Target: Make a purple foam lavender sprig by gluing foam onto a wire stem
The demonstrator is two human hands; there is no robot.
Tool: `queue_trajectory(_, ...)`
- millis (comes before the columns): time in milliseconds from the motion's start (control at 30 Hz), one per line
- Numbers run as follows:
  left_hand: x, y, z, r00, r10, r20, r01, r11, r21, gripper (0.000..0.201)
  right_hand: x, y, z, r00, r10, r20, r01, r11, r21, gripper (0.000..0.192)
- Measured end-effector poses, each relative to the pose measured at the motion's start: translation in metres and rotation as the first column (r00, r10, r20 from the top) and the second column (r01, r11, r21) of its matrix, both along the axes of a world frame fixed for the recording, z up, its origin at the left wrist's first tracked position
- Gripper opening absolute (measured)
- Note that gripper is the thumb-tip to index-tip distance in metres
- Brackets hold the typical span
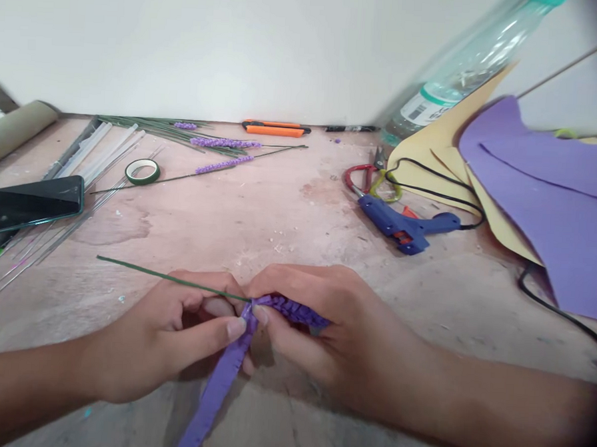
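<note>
My left hand (pixel 172 337) pinches a fringed purple strip (pixel 214 392) between thumb and fingers, close to where it meets a thin green stem (pixel 160 275). The strip's loose end hangs down toward the bottom edge. My right hand (pixel 318 311) is closed around the purple flower spike (pixel 296 311), where the strip is wound in ruffled layers on the stem. The right thumb presses at the edge of the winding. Bare stem sticks out to the left above my left hand. Part of the spike is hidden in the right palm.
A blue glue gun (pixel 396 222) lies at right by scissors (pixel 365 177), purple sheets (pixel 540 196) and a leaning bottle (pixel 445 91). At left are a phone (pixel 34 203), green tape roll (pixel 142 171) and clear sticks (pixel 92 149). Finished-looking purple spikes (pixel 226 143) and an orange cutter (pixel 276 128) lie behind.
</note>
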State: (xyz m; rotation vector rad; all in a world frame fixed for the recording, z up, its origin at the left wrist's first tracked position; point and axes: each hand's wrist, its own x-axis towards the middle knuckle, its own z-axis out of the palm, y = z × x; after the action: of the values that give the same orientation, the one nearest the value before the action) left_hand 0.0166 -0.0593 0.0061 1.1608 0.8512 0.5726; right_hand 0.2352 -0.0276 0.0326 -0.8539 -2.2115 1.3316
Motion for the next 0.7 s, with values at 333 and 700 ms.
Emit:
queue_trajectory(333,0.002,0.000,0.000,0.999,0.035,0.007,-0.034,0.996,-0.088,0.027,-0.003,-0.001,0.005,0.999,-0.038,0.018,0.039,0.997,-0.062,0.018)
queue_trajectory(700,-0.001,0.002,-0.004,0.995,0.023,0.096,-0.007,0.986,-0.164,0.016,0.003,0.003,0.012,1.000,0.003,0.027,0.002,0.984,-0.180,0.022)
